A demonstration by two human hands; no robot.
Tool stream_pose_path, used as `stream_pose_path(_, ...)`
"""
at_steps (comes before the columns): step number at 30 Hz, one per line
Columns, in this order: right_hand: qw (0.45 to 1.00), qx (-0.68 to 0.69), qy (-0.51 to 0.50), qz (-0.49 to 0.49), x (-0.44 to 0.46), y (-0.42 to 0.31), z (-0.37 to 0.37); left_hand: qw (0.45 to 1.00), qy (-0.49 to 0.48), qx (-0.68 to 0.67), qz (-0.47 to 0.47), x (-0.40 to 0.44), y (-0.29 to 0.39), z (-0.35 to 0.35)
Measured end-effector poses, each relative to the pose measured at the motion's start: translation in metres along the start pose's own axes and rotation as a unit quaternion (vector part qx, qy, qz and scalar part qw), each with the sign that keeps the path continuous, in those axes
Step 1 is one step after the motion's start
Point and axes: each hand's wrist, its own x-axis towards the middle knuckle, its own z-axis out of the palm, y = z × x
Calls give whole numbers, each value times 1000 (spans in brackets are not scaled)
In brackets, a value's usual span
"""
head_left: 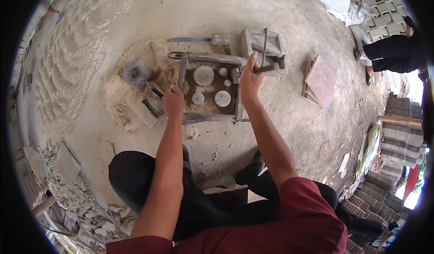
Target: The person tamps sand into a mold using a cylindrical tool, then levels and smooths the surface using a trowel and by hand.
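A wooden frame (212, 57) lies on the sandy ground, filled with dark material in which several round pale discs (204, 76) sit. At its left edge my left hand (173, 101) is closed, knuckles up; what it grips, if anything, is hidden. My right hand (251, 81) is wrapped round a tool with a thin metal rod (265, 46) and a thick grey end (267, 69), over the frame's right side. Beside my left hand are a square-headed tool (137, 73) and a flat board (141, 110) with a dark bar on it.
Behind the frame lies a hammer-like tool (220, 39). A grey tray (278, 44) stands at its back right. Farther right are a reddish board (320, 82) and a standing person's legs (389, 54). Sand (74, 50) and rubble (86, 209) lie left.
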Motion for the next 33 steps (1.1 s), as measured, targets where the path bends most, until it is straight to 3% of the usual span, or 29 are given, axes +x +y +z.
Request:
stream_pose_path(2,998,41,-7,48,-15,-30,-2,1000,6,25,-3,0,-4,4)
stream_pose_path(4,995,46,86,-14,-18,-30,-1,999,22,45,-1,5,-3,2)
stream_pose_path(5,999,17,34,-37,-16,7,-4,999,16,47,-3,4,-4,2)
stream_pose_path(10,1000,6,-21,12,-8,-36,-6,1000,-6,21,-5,2,-4,3)
stream_pose_path(12,994,2,-47,96,-11,-30,0,1000,-4,20,-4,2,-2,0)
stream_pose_path(13,990,-84,-72,87,-10,-30,5,1000,-5,21,-4,3,-4,1)
stream_pose_path(14,990,-86,-71,88,-10,-32,0,1000,4,26,7,3,-5,3)
stream_pose_path(16,996,-20,-44,80,-14,-55,-8,999,14,29,10,3,-7,5)
stream_pose_path(18,997,43,54,-19,-36,-31,-5,1000,8,23,7,3,-3,1)
stream_pose_path(20,999,34,38,-6,-48,5,-12,1000,5,21,11,1,-1,0)
stream_pose_path(21,997,16,-17,77,-41,-12,-18,1000,6,18,10,3,-1,1)
stream_pose_path(22,997,13,-14,78,-41,-28,-24,1000,2,18,10,1,-1,3)
stream_pose_path(24,998,52,3,28,-47,-49,-32,999,31,12,29,0,-2,2)
stream_pose_path(25,997,37,37,-49,-56,-24,-29,999,32,12,27,2,-2,1)
stream_pose_path(28,997,22,-56,57,-65,-13,-30,999,38,5,25,1,0,4)
stream_pose_path(31,995,82,12,61,-77,-58,-33,999,40,17,31,7,-9,6)
stream_pose_path(33,999,31,17,16,-94,-6,-34,999,32,24,28,5,-7,6)
